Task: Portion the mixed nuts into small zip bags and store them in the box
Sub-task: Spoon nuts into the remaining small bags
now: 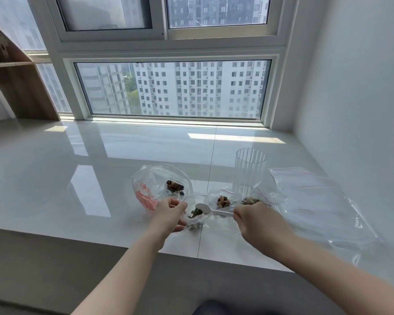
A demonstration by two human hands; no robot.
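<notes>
Left hand [170, 213] pinches the rim of a small zip bag [195, 220] on the white sill [77, 178], holding its mouth open. Right hand [251, 220] grips a white spoon [210, 210] with its bowl at that mouth, some nuts [196, 212] already inside. Big bag of mixed nuts [162, 185] sits just behind, two filled bags [223, 201] and a clear ribbed cup [249, 169] to the right, spare bags [316, 201] beyond.

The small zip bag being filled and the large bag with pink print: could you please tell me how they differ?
The small zip bag is held open by the left hand while the right hand spoons nuts in; the large bag lies untouched. The large bag bears pink print; the small one shows none. Both are clear plastic holding nuts.
</notes>
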